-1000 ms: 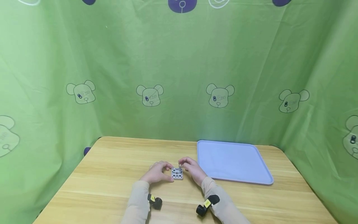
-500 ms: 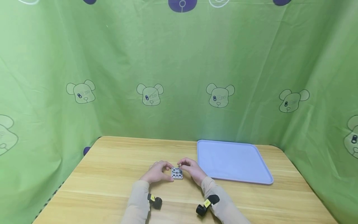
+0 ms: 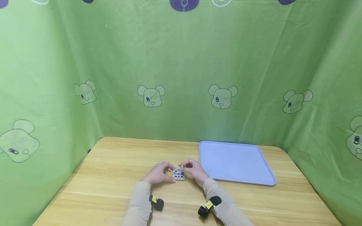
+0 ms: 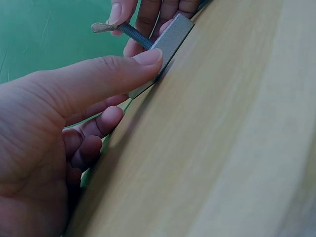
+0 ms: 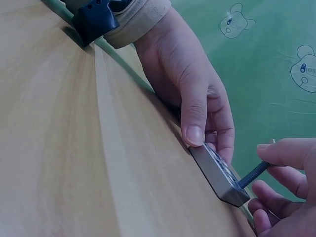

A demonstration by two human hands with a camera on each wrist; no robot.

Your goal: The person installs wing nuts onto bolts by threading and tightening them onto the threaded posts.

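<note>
A small square grey metal block (image 3: 178,176) with round holes in its top lies on the wooden table. My left hand (image 3: 158,173) grips the block's left side between thumb and fingers. Out of the block's far right hole stands a threaded wing screw (image 5: 254,174), its shank rising at right angles to the top face. My right hand (image 3: 195,172) pinches the screw's flat head between thumb and index finger. In the left wrist view, the head of the screw sticks out past my right thumb. How deep the thread sits in the block is hidden.
A pale blue tray (image 3: 232,161) lies on the table (image 3: 127,150), to the right of and beyond my right hand. Green curtains (image 3: 181,62) with bear prints hang behind the table and at both sides.
My right thumb and fingers have closed in on the screw's head, which has turned and now points leftward. The left hand and the block have stayed in place.
</note>
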